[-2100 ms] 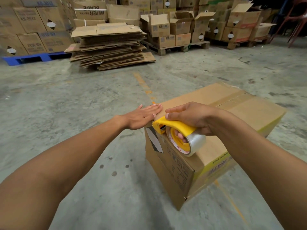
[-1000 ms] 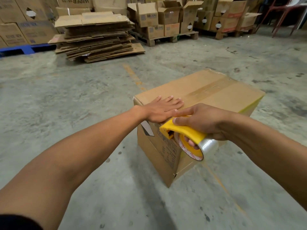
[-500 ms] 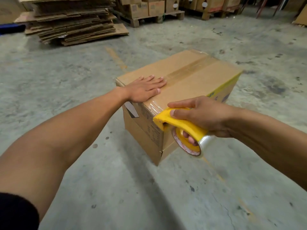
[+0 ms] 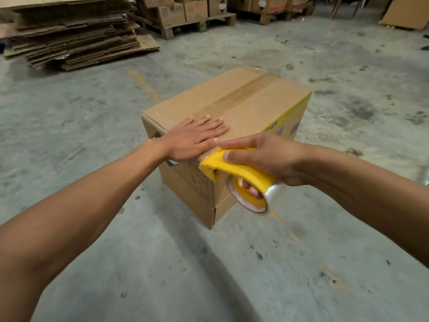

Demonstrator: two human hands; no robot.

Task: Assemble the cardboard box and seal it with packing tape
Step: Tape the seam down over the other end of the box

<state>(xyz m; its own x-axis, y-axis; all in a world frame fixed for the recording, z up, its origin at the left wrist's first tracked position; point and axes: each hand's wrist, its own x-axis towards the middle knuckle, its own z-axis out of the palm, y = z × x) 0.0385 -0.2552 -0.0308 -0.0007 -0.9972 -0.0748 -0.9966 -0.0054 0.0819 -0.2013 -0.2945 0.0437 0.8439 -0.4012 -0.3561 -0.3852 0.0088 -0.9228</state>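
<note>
**Head view: tape dispenser at the near edge of a closed box**

The head camera looks down on a closed cardboard box standing on a bare concrete floor. Its top flaps are shut, and a strip of clear packing tape runs along the seam between them from the far edge toward the near one.

The left hand lies flat on the box top, palm down, fingers spread and straight, holding nothing. It rests near the box's near edge, over the taped seam, with the fingertips pointing toward the right.

The right hand is wrapped around a yellow tape dispenser, the index finger stretched out along its top and the other fingers curled through the core of the tape roll. The nose of the dispenser sits at the near top edge of the box, just beside the left hand's little finger; the roll hangs below, in front of the box's near side. The two hands are almost touching.

The right side of the box carries a yellow band with blue print, too blurred to read.

Farther back on the floor, a stack of flattened cardboard sheets lies to the left, and wooden pallets loaded with assembled boxes stand behind it.
</note>
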